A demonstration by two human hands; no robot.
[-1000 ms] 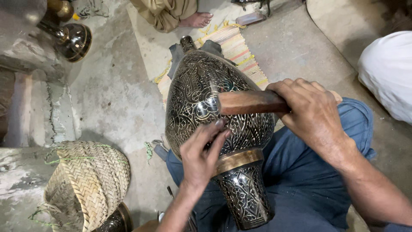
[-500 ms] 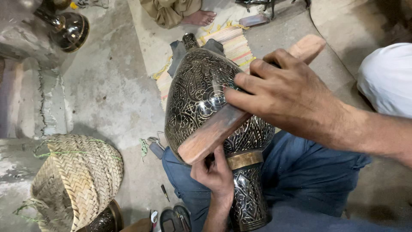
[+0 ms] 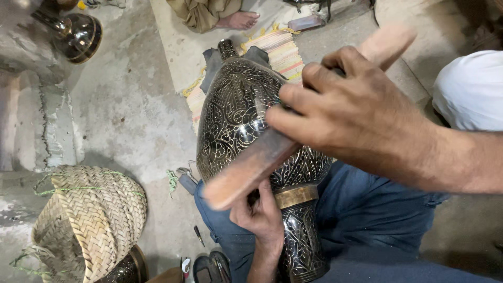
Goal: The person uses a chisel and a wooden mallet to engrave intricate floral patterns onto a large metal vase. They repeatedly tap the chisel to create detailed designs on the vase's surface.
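Note:
A large dark metal vase [image 3: 238,112] with fine engraved silver patterns lies across my lap, its neck pointing away and its brass-banded foot [image 3: 301,230] toward me. My right hand [image 3: 346,112] is closed around a long wooden stick [image 3: 246,167], raised over the vase's belly, one end low at the left and the other end high at the right. My left hand [image 3: 259,215] grips the vase from below, near the brass band, just under the stick's lower end.
A woven straw basket [image 3: 89,220] sits at the lower left beside a dark metal pot [image 3: 123,270]. Another shiny metal vessel [image 3: 76,34] stands at the top left. A striped mat [image 3: 280,52] lies under the vase. Another person's bare foot [image 3: 238,20] and a white-clothed person [image 3: 469,89] are nearby. Small tools [image 3: 209,264] lie by my knee.
My right hand has lifted the wooden stick off the vase and swung it into a diagonal, closer to the camera. My left hand slid down from the belly to the brass band.

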